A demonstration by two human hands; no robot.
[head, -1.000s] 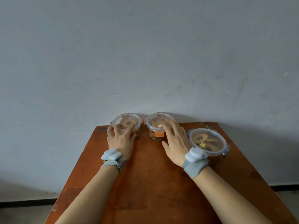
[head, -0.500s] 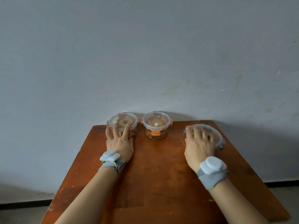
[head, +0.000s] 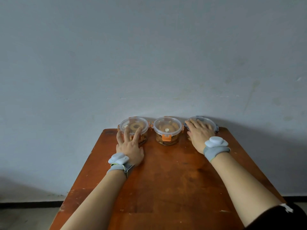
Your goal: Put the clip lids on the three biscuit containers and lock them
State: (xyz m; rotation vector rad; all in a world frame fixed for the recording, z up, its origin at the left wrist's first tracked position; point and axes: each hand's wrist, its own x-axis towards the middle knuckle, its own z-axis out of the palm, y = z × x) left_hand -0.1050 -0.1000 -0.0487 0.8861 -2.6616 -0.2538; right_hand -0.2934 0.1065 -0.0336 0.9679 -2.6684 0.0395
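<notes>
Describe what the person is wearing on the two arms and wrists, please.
Each wrist carries a grey fabric band with a thin yellow-green edge, holding a rounded pale blue-white device: one on the left wrist, one on the right wrist. The forearms are bare. A dark sleeve with a small white tag shows on the right upper arm.

A reddish-brown wooden table, its top scuffed and its edges chipped, stands pushed against a plain pale grey-blue wall. Right of the table the wall carries faint greenish stains. A dark baseboard runs along the wall's foot left of the table, above a grey floor.
</notes>
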